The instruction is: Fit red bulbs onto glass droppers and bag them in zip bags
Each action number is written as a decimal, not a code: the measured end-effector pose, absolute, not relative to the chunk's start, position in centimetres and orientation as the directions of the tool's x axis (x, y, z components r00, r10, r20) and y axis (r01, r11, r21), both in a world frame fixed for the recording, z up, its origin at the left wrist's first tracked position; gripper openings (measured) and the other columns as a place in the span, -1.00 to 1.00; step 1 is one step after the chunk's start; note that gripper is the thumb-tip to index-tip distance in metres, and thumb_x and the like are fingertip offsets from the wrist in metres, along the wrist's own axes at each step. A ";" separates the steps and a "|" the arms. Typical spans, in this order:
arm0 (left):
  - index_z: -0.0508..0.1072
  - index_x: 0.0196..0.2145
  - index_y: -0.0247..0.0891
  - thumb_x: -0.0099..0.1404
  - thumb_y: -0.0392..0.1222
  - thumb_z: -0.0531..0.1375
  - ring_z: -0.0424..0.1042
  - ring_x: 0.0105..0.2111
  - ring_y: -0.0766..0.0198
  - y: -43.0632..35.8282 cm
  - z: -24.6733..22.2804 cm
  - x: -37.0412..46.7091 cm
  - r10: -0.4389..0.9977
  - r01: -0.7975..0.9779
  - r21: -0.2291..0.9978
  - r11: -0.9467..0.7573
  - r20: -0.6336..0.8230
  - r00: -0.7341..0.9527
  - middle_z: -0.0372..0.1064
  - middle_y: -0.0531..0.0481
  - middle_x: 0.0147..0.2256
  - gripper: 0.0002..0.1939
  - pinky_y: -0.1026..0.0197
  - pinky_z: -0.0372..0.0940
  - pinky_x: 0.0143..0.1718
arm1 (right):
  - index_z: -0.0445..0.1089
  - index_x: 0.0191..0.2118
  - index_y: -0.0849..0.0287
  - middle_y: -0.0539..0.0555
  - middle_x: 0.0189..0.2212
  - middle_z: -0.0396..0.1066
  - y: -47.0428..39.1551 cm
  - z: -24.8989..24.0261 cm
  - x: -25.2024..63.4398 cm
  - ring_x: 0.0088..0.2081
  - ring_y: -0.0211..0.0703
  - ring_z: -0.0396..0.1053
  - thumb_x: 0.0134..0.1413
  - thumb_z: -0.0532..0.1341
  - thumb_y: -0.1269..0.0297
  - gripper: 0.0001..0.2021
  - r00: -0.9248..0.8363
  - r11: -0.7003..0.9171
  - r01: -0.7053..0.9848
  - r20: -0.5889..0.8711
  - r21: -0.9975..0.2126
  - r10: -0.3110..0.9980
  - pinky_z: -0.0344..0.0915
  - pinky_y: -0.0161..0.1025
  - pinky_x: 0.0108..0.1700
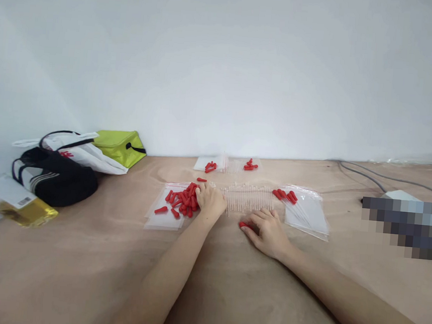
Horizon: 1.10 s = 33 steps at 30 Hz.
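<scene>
My right hand (270, 232) rests low over the tabletop, its thumb and fingers closed on a red rubber dropper bulb (245, 225). Just beyond it lies a row of thin clear dropper tubes (248, 197) side by side. At the row's left end is my left hand (210, 199), fingers curled down beside a pile of red rubber bulbs (184, 198); what its fingertips hold, if anything, is hidden. The pile lies partly on clear zip bags (163, 221). To the right, several droppers with red bulbs (286, 196) lie across more zip bags (311, 218).
Farther back are two small groups of red bulbs (210, 167) near the wall. A black bag (61, 178), a lime-green bag (115, 145) and a gold-and-white packet (26, 208) stand at the left. Grey cables (389, 174) run to a white box at the right.
</scene>
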<state>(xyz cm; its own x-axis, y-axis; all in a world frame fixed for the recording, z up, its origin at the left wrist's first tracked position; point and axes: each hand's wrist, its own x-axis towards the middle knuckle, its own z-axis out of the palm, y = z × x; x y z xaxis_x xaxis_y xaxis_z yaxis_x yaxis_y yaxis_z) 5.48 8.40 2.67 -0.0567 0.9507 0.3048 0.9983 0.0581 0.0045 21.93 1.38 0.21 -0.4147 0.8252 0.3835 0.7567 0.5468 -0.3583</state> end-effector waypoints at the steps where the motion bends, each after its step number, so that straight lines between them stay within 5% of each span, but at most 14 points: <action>1: 0.49 -0.39 -0.41 0.08 -0.12 0.09 0.18 -0.14 -0.11 8.5 2.7 5.5 0.954 0.998 0.015 0.068 0.291 -0.069 0.31 -0.34 -0.20 -0.71 -0.03 0.05 -0.17 | 0.33 -0.39 0.11 0.02 -0.46 0.38 1.4 0.2 21.9 -0.33 -0.15 0.24 0.05 0.07 0.24 -0.86 -0.416 0.548 0.754 0.383 -0.362 0.825 -0.02 -0.18 -0.28; 5: 0.48 -0.43 -0.36 0.07 -0.12 0.11 0.19 -0.12 -0.11 8.9 2.7 5.3 0.960 0.995 0.054 0.083 0.262 -0.094 0.33 -0.30 -0.23 -0.75 -0.03 0.07 -0.18 | 0.32 -0.38 0.13 0.04 -0.46 0.37 1.5 -0.2 22.0 -0.34 -0.13 0.25 0.06 0.06 0.26 -0.87 -0.417 0.561 0.734 0.397 -0.383 0.818 0.03 -0.18 -0.30; 10: 0.43 -0.44 -0.29 0.13 -0.19 0.09 0.23 -0.17 0.00 7.8 3.4 4.6 0.950 0.993 0.098 -0.065 0.311 0.032 0.33 -0.19 -0.26 -0.84 0.06 0.12 -0.21 | 0.23 -0.04 0.13 0.13 -0.35 0.33 1.7 -0.5 22.1 -0.28 -0.10 0.26 0.10 -0.03 0.35 -0.70 -0.400 0.620 0.655 0.497 -0.432 0.770 0.15 -0.15 -0.27; 15: 0.34 -0.41 -0.27 0.22 -0.25 0.05 0.30 -0.31 0.20 4.3 3.1 3.0 0.814 0.847 0.154 -0.508 0.407 0.414 0.37 -0.02 -0.36 -0.90 0.12 0.09 -0.19 | 0.26 -0.19 0.13 0.09 -0.38 0.31 1.9 -0.6 22.3 -0.35 -0.18 0.27 0.09 -0.04 0.36 -0.79 -0.343 0.593 0.500 0.485 -0.630 0.805 0.24 -0.21 -0.30; 22: 0.38 -0.31 -0.22 0.29 -0.26 -0.01 0.35 -0.38 0.27 1.4 1.2 1.5 0.716 0.741 0.160 -0.652 0.451 0.533 0.44 0.02 -0.38 -0.83 0.12 0.04 -0.20 | 0.24 -0.36 0.14 0.00 -0.50 0.31 2.0 -1.1 22.3 -0.48 -0.27 0.26 -0.05 0.11 0.31 -0.92 -0.291 0.437 0.365 0.345 -0.822 0.892 0.23 -0.31 -0.47; 27: 0.42 -0.27 -0.20 0.28 -0.26 0.02 0.37 -0.37 0.28 1.6 0.8 1.9 0.702 0.739 0.170 -0.651 0.505 0.502 0.45 0.03 -0.38 -0.82 0.08 -0.01 -0.15 | 0.25 -0.48 0.15 -0.01 -0.54 0.33 2.2 -1.2 22.3 -0.50 -0.28 0.26 -0.05 0.15 0.21 -0.86 -0.286 0.438 0.383 0.347 -0.813 0.893 0.23 -0.31 -0.47; 33: 0.43 -0.31 -0.20 0.28 -0.24 0.03 0.37 -0.39 0.29 1.8 0.3 1.7 0.670 0.722 0.170 -0.670 0.557 0.490 0.46 0.04 -0.41 -0.83 0.08 -0.02 -0.13 | 0.35 -0.20 0.12 0.07 -0.34 0.40 2.0 -0.6 22.3 -0.31 -0.20 0.34 0.03 0.11 0.27 -0.80 -0.371 0.558 0.412 0.427 -0.720 0.825 0.29 -0.22 -0.26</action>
